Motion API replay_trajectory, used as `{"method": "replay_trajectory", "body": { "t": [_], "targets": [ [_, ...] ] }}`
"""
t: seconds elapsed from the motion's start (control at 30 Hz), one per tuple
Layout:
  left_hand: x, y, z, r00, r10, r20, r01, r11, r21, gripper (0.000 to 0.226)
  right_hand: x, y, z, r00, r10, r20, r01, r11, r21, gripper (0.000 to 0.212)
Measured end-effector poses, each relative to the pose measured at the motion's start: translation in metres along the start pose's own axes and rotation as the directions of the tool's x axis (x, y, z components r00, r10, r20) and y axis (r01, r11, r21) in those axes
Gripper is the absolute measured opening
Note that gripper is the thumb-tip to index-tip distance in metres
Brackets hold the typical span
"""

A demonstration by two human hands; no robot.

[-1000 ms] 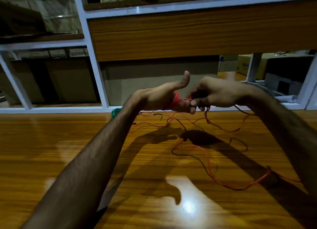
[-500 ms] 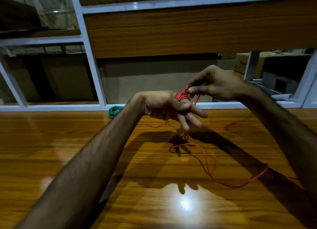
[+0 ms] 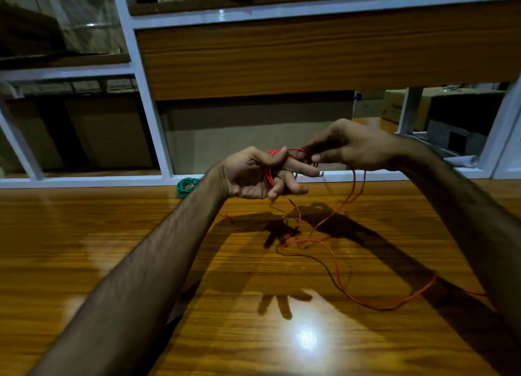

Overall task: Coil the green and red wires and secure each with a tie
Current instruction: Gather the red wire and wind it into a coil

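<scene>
Left hand (image 3: 255, 175) raised over table (image 3: 84, 248), thumb pressed on red wire (image 3: 335, 265) looped round fingers: serves as spool. Right hand (image 3: 352, 148) pinching slack just beside, feeding next turn; rest trailing near right. Green coil (image 3: 185, 186) far left, apparently done

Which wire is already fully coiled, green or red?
The green wire: it lies as a closed bundle on the table by the far edge. The red wire is partly wound round the left hand, with loose slack trailing across the table.

Both hands (image 3: 304, 164) raised, fingers curled
</scene>
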State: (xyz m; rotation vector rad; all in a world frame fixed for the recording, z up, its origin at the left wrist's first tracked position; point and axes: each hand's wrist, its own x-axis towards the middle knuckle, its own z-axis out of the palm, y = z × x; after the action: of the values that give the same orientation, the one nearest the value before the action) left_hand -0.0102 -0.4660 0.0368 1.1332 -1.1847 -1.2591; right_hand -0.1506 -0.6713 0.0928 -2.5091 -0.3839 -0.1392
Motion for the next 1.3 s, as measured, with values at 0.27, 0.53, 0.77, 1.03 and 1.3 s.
{"method": "replay_trajectory", "body": {
  "t": [0.27,0.53,0.77,1.03,1.3],
  "targets": [
    [0.001,-0.006,-0.001,0.994,0.085,-0.068,-0.092,0.990,-0.107,0.057,0.004,0.009,0.003,0.998,0.054,-0.021,-0.055,0.997,-0.061,0.038],
    [0.009,-0.004,0.006,0.960,0.196,-0.199,-0.235,0.953,-0.194,0.066,0.000,0.006,0.010,0.997,0.056,-0.052,-0.049,0.991,0.122,0.039],
    [0.016,0.004,0.023,0.942,0.214,-0.259,-0.293,0.902,-0.317,0.071,0.005,0.009,0.014,0.992,0.074,-0.105,-0.058,0.987,0.153,0.018],
    [0.020,0.000,0.020,0.923,0.184,-0.338,-0.273,0.932,-0.237,0.074,0.013,0.013,0.021,0.986,0.120,-0.116,-0.123,0.992,-0.018,0.015],
    [0.018,0.011,0.031,0.884,0.254,-0.393,-0.386,0.870,-0.306,0.072,0.009,0.023,0.025,0.987,-0.022,-0.156,0.069,0.951,0.301,0.022]
  ]
}}
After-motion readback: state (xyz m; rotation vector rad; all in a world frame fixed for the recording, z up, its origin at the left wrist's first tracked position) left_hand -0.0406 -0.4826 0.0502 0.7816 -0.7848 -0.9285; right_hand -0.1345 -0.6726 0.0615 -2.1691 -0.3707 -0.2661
